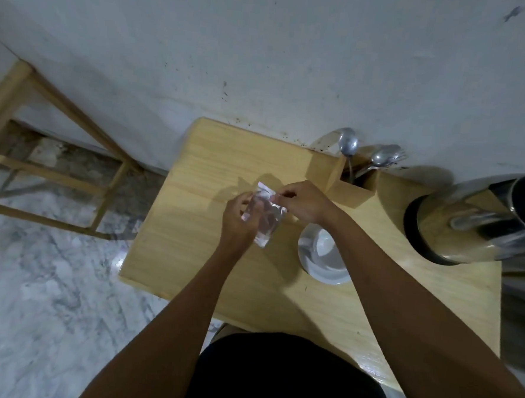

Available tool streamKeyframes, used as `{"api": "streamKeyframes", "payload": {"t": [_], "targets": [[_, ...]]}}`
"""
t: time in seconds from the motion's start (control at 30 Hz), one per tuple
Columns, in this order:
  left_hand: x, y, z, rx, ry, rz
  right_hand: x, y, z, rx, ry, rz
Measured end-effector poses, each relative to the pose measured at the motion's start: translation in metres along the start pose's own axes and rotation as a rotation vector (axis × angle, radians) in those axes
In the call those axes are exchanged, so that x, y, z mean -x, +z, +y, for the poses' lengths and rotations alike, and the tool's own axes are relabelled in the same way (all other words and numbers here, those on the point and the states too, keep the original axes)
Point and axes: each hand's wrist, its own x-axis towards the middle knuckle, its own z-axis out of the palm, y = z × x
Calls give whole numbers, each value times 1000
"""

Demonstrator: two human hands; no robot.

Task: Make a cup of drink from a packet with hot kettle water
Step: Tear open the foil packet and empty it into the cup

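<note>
Both hands hold a small silvery packet (266, 217) above the wooden table (192, 225). My left hand (238, 219) grips its left side and body. My right hand (304, 204) pinches its top right corner between thumb and fingers. To the right of the packet, a white cup sits on a white saucer (325, 258), partly hidden by my right forearm. A steel kettle (468, 223) with a black base and handle stands at the table's right edge.
A wooden holder (348, 182) with spoons (348, 142) and a fork stands at the back against the grey wall. A wooden frame (57, 161) stands on the marble floor to the left. The table's left edge is close to the packet.
</note>
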Motion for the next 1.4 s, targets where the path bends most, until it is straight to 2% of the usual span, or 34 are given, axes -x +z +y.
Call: {"api": "streamKeyframes", "payload": {"t": [0.1, 0.17, 0.27, 0.37, 0.5, 0.63, 0.73, 0.87, 1.0, 1.4], "targets": [[-6, -17, 31, 108, -39, -29, 28, -12, -10, -185, -38, 137], [-6, -26, 48, 103, -40, -97, 41, -16, -15, -203, -76, 237], [0, -34, 69, 134, -34, -207, 55, -17, -19, -214, -107, 302], [5, -39, 83, 79, 6, -288, 68, -21, -22, -248, -152, 306], [10, -44, 90, 74, 59, -290, 83, -31, -19, -195, -164, 263], [17, -43, 96, 77, 129, -339, 95, -38, -20, -150, -188, 302], [20, -42, 101, 44, 189, -348, 101, -42, -23, -58, -181, 270], [24, -41, 104, -16, 254, -427, 106, -50, -34, 22, -230, 352], [30, -40, 114, -53, 309, -510, 108, -56, -45, 110, -263, 306], [34, -34, 123, -115, 426, -343, 104, -80, -65, 252, -296, 221]]}}
